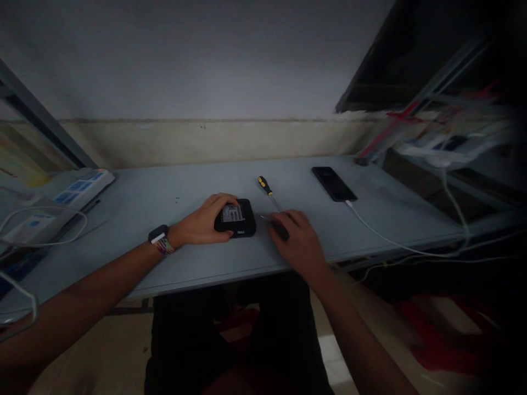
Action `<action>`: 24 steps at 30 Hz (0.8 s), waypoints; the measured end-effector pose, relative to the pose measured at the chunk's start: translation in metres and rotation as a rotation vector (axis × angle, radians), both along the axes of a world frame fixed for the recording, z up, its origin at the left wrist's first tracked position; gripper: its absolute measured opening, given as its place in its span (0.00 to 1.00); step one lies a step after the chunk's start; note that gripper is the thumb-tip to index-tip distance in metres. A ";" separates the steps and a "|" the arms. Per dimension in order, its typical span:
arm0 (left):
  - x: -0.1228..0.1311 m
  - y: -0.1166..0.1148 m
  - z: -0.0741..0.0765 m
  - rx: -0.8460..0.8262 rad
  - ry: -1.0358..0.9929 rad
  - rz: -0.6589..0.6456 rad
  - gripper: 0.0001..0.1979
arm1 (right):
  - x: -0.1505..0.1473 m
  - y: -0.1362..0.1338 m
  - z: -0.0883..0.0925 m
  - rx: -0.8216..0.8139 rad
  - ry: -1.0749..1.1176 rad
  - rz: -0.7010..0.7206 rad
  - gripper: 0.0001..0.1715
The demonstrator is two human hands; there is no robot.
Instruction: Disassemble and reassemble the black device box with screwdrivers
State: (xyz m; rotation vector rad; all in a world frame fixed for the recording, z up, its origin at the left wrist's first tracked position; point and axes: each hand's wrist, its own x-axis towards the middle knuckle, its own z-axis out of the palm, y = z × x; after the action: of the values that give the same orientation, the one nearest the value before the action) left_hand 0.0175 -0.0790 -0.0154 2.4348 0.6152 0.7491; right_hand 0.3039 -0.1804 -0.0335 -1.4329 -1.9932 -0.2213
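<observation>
A small black box-shaped device (241,218) with a white label lies on the grey table (164,203) in front of me. My left hand (203,222), with a watch and a coloured band on its wrist, is wrapped round the device's left side, fingers over the label. My right hand (298,238) lies palm down just right of the device, fingers curled over a small dark thing I cannot make out. A screwdriver (268,192) with a yellow and black handle lies just beyond the right hand, its shaft pointing toward the fingers.
A black phone (333,184) lies at the right back of the table with a white cable (395,238) running off the right edge. White boxes with blue labels (69,200) and loose cable sit at the left. A cluttered metal shelf (444,137) stands on the right.
</observation>
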 end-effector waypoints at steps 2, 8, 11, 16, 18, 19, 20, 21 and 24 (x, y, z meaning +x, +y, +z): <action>0.000 0.000 -0.001 -0.004 -0.011 0.006 0.34 | -0.005 0.001 0.003 0.023 0.014 0.063 0.21; 0.000 0.002 -0.002 -0.025 -0.068 -0.013 0.33 | -0.017 0.014 0.012 0.015 0.036 0.260 0.28; 0.000 0.003 -0.003 -0.025 -0.113 -0.015 0.29 | -0.019 0.028 0.010 -0.005 0.036 0.320 0.28; 0.001 0.004 -0.005 -0.047 -0.174 0.011 0.25 | -0.018 0.048 0.007 -0.031 0.084 0.390 0.28; 0.001 0.005 -0.004 -0.069 -0.225 0.031 0.22 | -0.019 0.053 0.008 -0.045 0.125 0.397 0.27; 0.001 0.005 -0.003 -0.087 -0.258 0.034 0.20 | -0.020 0.055 0.010 -0.051 0.152 0.395 0.26; 0.001 0.006 -0.001 -0.114 -0.294 0.032 0.19 | -0.021 0.057 0.012 -0.062 0.184 0.389 0.24; 0.001 0.007 0.000 -0.152 -0.330 0.027 0.19 | -0.023 0.060 0.014 -0.080 0.224 0.385 0.21; 0.002 0.010 0.006 -0.357 -0.467 0.020 0.22 | -0.030 0.074 0.023 -0.157 0.343 0.390 0.14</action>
State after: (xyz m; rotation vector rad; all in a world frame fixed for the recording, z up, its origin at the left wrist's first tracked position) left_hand 0.0194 -0.0689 -0.0095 1.8466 0.5309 1.0703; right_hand 0.2741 -0.1068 -0.0101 -1.0550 -1.9797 0.3371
